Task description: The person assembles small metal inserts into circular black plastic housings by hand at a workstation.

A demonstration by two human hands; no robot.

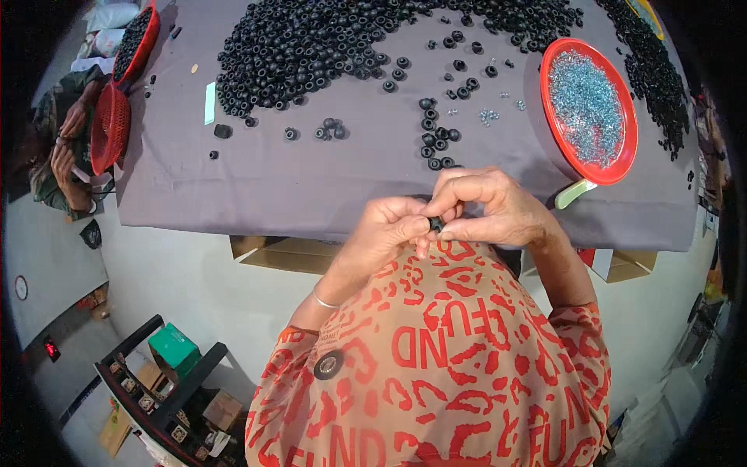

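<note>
At the far left, another person's hands (64,159) rest near a red mesh plastic basket (110,128) at the table's edge; beyond it stands a red plastic bowl (149,39) holding dark pieces. The table wears a smooth grey-purple cloth (175,191). A pale green rectangular strip (209,103) lies beside a broad heap of round black hollow parts (288,58), with a few loose ones scattered on its near side.

Toward the middle, the left hand (389,229), a thin pale bangle (324,303) on its wrist, comes in over the near edge of the table. Its thumb and fingers pinch a small black part (436,225) from the left. That part sits right at the fingertips, between the two hands and mostly covered by them, so its exact shape cannot be made out. The right hand (498,206) closes on the same part from the other side, its forefinger arched above and its thumb below. Just past the knuckles, a short column of round black parts (429,124) runs away across the cloth, with tiny clear pieces (489,116) strewn to its right.

Farther right, a round red plastic tray (603,173) holds many small clear, silvery pieces (587,109); a pale green handle (574,194) pokes out at its near rim. At the far right lies a long band of small black pieces (657,86).
</note>
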